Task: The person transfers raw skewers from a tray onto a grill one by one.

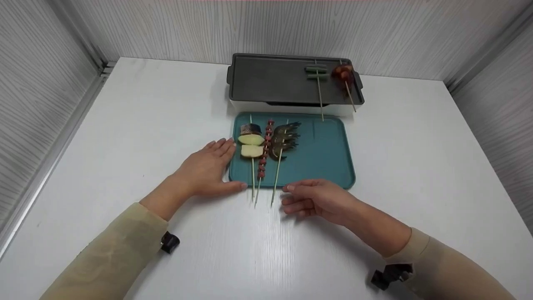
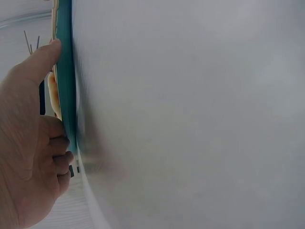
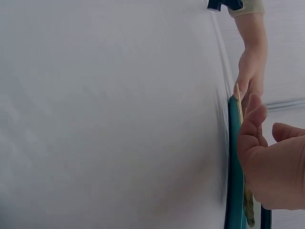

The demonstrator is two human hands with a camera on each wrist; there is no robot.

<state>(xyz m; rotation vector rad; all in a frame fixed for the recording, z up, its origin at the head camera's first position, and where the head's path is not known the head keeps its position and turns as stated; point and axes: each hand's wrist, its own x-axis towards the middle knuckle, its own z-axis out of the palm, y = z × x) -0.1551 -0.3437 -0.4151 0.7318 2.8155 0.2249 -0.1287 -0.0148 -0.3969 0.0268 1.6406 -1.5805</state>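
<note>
On the teal tray point(image 1: 320, 154) lie three skewers side by side. The leftmost is a skewer of thick slices point(image 1: 251, 139), pale and dark-skinned. Beside it lies a thin skewer of small red pieces point(image 1: 261, 168), then a shrimp skewer point(image 1: 284, 139). My left hand point(image 1: 207, 170) rests against the tray's left edge, fingers extended and thumb at the front left corner; the left wrist view shows the thumb on the teal rim point(image 2: 66, 71). At the front edge, my right hand point(image 1: 320, 200) has loosely bent fingers just right of the shrimp skewer's stick, gripping nothing.
Behind the tray stands a dark grill plate point(image 1: 270, 79) on a white base. On its right side lie a skewer of green pieces point(image 1: 317, 76) and a reddish-brown skewer point(image 1: 343, 74), their sticks overhanging the front. The white table point(image 1: 166, 108) meets panelled walls.
</note>
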